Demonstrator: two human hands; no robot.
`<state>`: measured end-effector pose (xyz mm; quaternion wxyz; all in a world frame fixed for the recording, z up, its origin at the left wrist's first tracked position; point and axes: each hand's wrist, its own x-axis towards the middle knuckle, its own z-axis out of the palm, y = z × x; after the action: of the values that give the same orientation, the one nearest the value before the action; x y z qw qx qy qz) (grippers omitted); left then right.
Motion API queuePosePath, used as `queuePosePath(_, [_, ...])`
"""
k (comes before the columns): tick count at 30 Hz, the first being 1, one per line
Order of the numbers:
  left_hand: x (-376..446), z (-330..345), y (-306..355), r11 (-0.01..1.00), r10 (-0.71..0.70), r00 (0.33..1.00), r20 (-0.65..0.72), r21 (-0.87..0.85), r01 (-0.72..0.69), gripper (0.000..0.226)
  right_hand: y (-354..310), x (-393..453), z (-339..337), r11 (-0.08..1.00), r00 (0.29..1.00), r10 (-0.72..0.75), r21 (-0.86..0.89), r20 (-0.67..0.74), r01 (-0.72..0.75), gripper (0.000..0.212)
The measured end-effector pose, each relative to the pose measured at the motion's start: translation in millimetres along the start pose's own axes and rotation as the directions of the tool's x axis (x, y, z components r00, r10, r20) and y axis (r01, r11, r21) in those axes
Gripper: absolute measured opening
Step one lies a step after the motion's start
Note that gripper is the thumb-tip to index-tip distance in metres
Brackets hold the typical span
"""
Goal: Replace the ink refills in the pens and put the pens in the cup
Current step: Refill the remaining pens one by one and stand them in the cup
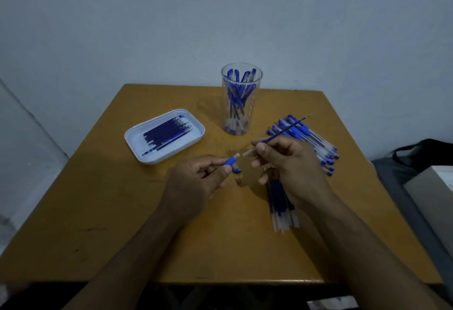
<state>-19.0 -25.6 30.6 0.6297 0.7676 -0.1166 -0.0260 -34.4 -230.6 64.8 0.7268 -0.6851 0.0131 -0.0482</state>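
Refill exchange in hand. Left hand (196, 177) pinches a blue pen grip section (231, 161); right hand (289, 162) grips a refill (285, 130), tip pointing far-right. Next, by judgement: seat a refill from the white tray (196, 123), then reassemble. Clear cup (241, 79) stands far centre.
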Motion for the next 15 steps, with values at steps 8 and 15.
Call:
queuePosePath(8, [-4.6, 5.9, -0.1, 0.999, 0.048, 0.999, 0.006, -0.01, -0.048, 0.018, -0.5, -6.0, 4.3, 0.998, 0.999, -0.013, 0.06, 0.034, 0.011, 0.018])
queuePosePath(15, [-4.1, 5.2, -0.9, 0.997, 0.073, 0.997, 0.01, -0.006, -0.073, 0.02, 0.8, -5.5, 3.8, 0.999, 0.999, -0.014, 0.05, 0.033, 0.012, 0.018])
